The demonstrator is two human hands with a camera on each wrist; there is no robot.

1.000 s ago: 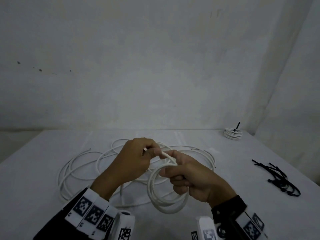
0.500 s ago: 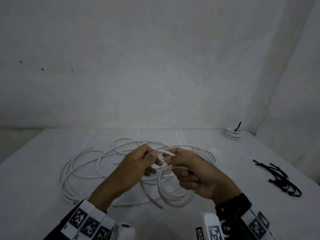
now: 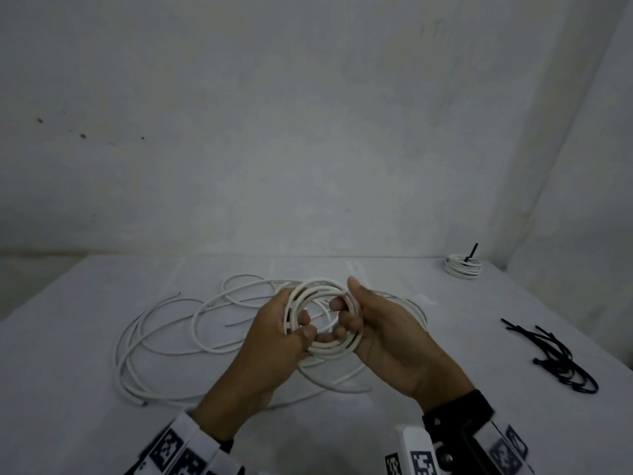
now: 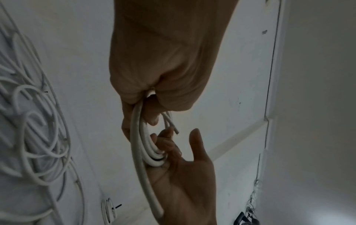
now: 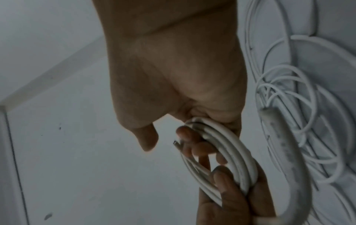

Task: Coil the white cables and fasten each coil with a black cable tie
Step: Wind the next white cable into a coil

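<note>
A small coil of white cable (image 3: 318, 286) is held up above the table, its ring facing me. My left hand (image 3: 301, 325) grips the coil's left side, fingers curled through the ring. My right hand (image 3: 349, 313) grips the right side with fingers hooked inside and thumb upright. In the left wrist view the coil (image 4: 144, 146) runs from my left hand into the right hand (image 4: 185, 175), and a loose tail (image 4: 150, 194) hangs free. The right wrist view shows the coil (image 5: 227, 146) in my right hand's fingers (image 5: 185, 134). Black cable ties (image 3: 555, 358) lie at the right.
Loose white cables (image 3: 164, 337) sprawl in large loops over the white table (image 3: 85, 423), under and left of my hands. A finished coil with a black tie (image 3: 462, 267) sits at the far right corner by the wall.
The coil hung below my right hand while the left pinched the cable; now both hands grip its sides, and it is turned up with the ring facing me.
</note>
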